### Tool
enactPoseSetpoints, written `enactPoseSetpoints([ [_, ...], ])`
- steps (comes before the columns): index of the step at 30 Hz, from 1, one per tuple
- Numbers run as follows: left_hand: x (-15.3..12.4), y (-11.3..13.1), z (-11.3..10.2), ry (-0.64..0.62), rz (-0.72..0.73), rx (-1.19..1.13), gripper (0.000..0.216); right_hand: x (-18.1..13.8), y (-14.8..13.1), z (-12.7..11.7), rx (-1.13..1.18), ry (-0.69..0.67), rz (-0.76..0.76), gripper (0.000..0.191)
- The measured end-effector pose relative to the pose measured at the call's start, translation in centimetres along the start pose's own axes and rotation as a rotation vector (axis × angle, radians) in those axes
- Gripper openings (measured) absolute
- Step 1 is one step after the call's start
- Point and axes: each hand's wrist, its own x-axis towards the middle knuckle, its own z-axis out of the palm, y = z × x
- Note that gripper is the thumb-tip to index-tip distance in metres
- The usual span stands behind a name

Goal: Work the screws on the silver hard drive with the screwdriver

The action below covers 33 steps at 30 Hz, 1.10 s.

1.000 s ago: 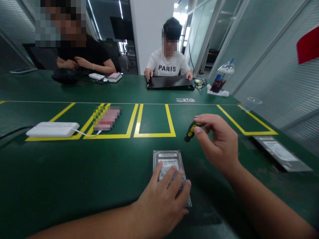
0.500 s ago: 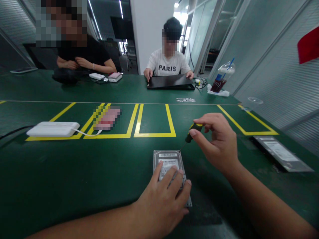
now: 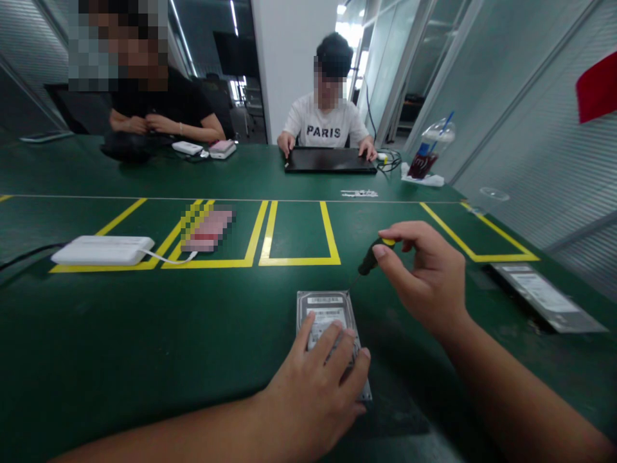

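Note:
A silver hard drive (image 3: 324, 300) with a white label lies flat on the green table (image 3: 202, 347). My left hand (image 3: 321, 386) grips it from above, fingers spread over the label and thumb by the right edge, hiding much of its lower half. In my right hand (image 3: 431, 273) a small screwdriver (image 3: 370, 260) with a dark green and yellow handle is pinched between thumb and index finger. It tilts down to the left, its tip at the drive's top right corner. Whether the tip sits in a screw is too small to tell.
A second drive-like metal unit (image 3: 544, 292) lies at the right. At the left are a white power bank (image 3: 103, 249) with cables and a blurred pink item (image 3: 209, 231). Across the table, a person handles a black panel (image 3: 332, 161); a drink cup (image 3: 429, 151) stands beside.
My right hand has shifted slightly right, and the screwdriver handle is turned and leans more. My left hand and the drive stay put. Across the table, the black panel has been lowered flat.

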Motion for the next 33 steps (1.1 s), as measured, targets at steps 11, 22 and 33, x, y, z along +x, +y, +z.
enactPoseSetpoints([
  [11, 0.03, 0.07, -0.13, 0.001, 0.000, -0.013, 0.056, -0.07, -0.02, 0.35, -0.022, -0.006, 0.014, 0.018],
  [22, 0.02, 0.04, -0.15, 0.007, 0.003, -0.018, 0.056, -0.40, 0.45, 0.50, 0.091, 0.002, 0.111, 0.021],
  [33, 0.11, -0.04, -0.54, -0.020, 0.002, -0.018, 0.057, -0.24, 0.21, 0.27, 0.028, 0.022, 0.075, 0.026],
])
